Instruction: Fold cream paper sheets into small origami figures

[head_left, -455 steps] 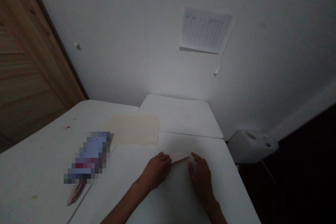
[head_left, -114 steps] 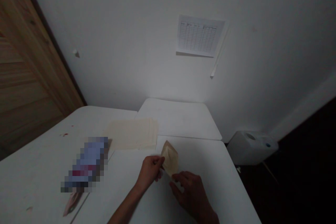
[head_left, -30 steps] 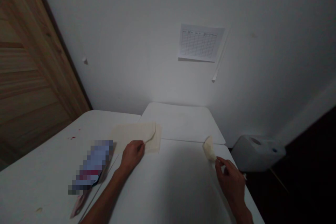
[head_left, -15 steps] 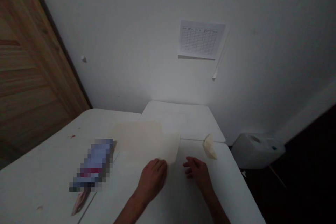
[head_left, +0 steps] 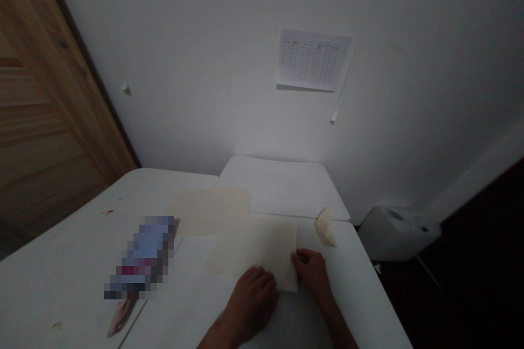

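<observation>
A cream sheet of paper [head_left: 257,240] lies on the white table in front of me. My left hand [head_left: 256,302] has its fingers curled over the near edge of this sheet; the thumb is hidden. At the sheet's right edge, my right hand [head_left: 313,272] pinches the paper between thumb and fingers. Behind and to the left, a second cream sheet [head_left: 204,207] lies flat, meeting or overlapping the first. A small folded piece of cream paper [head_left: 325,227] sits just beyond my right hand.
A blurred blue item [head_left: 143,256] with a pinkish end [head_left: 119,316] lies on the left. The table [head_left: 73,267] has seams and small stains. Beyond stand a wall with a printed sheet [head_left: 314,60] and, to the right below, a white plastic container [head_left: 401,233].
The nearer cream sheet has slid toward me and rightward with my left hand. My right hand, apart from it before, has closed on its right edge.
</observation>
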Tool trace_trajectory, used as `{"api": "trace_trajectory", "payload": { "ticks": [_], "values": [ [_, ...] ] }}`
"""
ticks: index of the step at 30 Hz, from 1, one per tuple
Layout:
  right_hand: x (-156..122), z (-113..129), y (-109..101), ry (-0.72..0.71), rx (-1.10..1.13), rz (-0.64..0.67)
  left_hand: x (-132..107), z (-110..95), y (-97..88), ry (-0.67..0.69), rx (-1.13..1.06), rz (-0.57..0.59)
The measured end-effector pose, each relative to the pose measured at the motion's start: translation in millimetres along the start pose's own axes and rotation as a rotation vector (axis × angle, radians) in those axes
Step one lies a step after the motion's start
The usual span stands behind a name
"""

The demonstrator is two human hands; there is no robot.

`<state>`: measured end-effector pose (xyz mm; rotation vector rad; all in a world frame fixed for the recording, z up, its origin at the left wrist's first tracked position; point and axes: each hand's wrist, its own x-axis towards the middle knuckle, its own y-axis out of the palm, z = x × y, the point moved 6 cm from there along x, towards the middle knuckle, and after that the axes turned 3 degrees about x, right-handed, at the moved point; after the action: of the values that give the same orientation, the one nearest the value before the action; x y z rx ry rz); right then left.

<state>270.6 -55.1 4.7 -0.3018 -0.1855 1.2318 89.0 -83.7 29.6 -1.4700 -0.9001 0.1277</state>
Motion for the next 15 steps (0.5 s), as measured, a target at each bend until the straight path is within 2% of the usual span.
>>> {"api": "trace_trajectory", "payload": {
  "ticks": [2, 5, 9, 12, 15],
  "values": [
    [-2.4, 4.6, -5.9, -0.041, 0.001, 0.001, 0.6, 14.6, -7.1, -0.053, -0.014, -0.074],
    [-5.9, 6.8, -17.3, -0.082, 0.021, 0.002, 0.1, 54.6, -25.9, -0.232, -0.035, -0.227],
    [-8.2, -0.1, -34.7, -0.067, 0.064, -0.009, -10.2, 117.5, -47.8, -0.613, -0.094, -0.351],
    [-9.1, -6.2, -44.1, -0.031, 0.092, -0.026, -19.2, 146.6, -51.9, -0.838, -0.253, -0.332],
    [-10.2, -9.3, -49.9, -0.007, 0.106, -0.057, -21.5, 153.6, -46.4, -0.912, -0.504, -0.235]
  ]
}}
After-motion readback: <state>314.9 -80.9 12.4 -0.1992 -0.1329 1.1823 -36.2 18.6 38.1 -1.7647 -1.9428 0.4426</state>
